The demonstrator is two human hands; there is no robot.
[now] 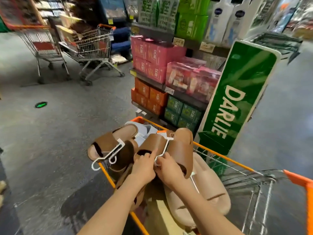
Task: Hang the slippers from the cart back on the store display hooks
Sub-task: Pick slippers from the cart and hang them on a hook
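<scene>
Your cart (225, 161) is the landmark here: both your hands sit over its front end, on a brown pair (171, 150) joined by a white hanger (163, 149). Your left hand (144, 167) rests on the near slipper with the forefinger stretched straight along its strap, holding nothing that you can see. Your right hand (166, 168) pinches the lower end of the hanger, fingers curled about it. A second brown pair (110, 145) with its own hanger (108, 155) lies at the cart's left rim, its hook hanging out past the edge, and could slide off onto the floor if the pile is jostled. Lifting by the hanger tip alone may let a slipper slip free or snag the pink slippers (208, 189) lying deeper in the cart. No display hooks show anywhere; beyond the cart stand only boxed goods and a green sign (237, 97). What lies under the pile is hidden, and the far aisle is blurred.
</scene>
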